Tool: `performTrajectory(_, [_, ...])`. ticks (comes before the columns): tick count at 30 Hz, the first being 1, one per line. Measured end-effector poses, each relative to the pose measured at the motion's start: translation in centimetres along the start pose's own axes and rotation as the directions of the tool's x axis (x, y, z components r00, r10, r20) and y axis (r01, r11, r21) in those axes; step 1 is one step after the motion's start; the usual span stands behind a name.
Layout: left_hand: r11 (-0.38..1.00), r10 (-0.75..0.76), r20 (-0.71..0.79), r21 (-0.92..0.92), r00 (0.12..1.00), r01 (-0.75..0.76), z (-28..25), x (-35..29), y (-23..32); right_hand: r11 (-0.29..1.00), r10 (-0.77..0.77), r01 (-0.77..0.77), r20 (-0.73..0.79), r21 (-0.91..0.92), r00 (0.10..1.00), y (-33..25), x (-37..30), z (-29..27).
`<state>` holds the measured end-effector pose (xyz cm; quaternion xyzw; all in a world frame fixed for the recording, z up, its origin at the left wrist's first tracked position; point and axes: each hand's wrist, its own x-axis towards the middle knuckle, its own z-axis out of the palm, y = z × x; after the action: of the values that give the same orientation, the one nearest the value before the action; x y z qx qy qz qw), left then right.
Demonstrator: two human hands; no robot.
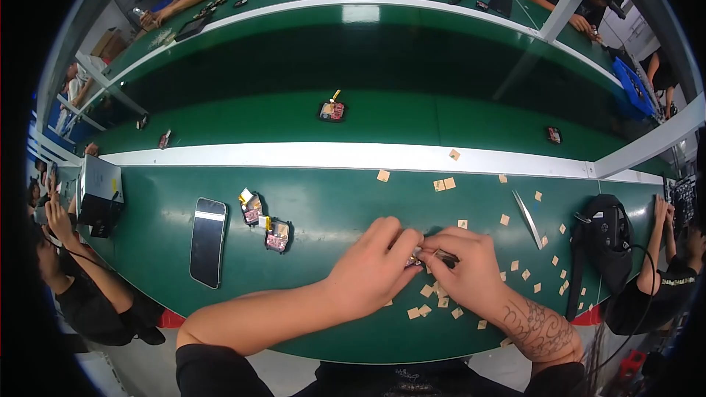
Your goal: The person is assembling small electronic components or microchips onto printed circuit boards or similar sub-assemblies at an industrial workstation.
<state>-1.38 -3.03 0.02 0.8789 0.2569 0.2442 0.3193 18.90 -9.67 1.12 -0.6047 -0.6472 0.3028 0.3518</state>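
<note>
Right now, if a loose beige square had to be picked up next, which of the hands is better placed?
Probably the right hand: most beige squares lie around it. The left hand is farther from most. Both meet at a small part, so the right may need freeing.

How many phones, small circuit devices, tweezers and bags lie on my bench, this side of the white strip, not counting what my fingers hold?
Phone: 1
Circuit devices: 2
Tweezers: 1
Black bag: 1
Total: 5
</note>
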Motion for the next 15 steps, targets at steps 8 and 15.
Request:
performTrajectory(8, [0.999,-0.025,-0.058,0.037,0.998,0.027,0.62,-0.31,0.49,0.999,-0.001,0.001,-0.006,-0.032,1.0,-0.6,-0.28,-0.13])
performTrajectory(15, [0.998,-0.015,-0.069,0.06,0.998,0.019,0.64,-0.28,0.53,1.0,0.021,-0.02,0.02,-0.011,1.0,-0.53,-0.13,0.07])
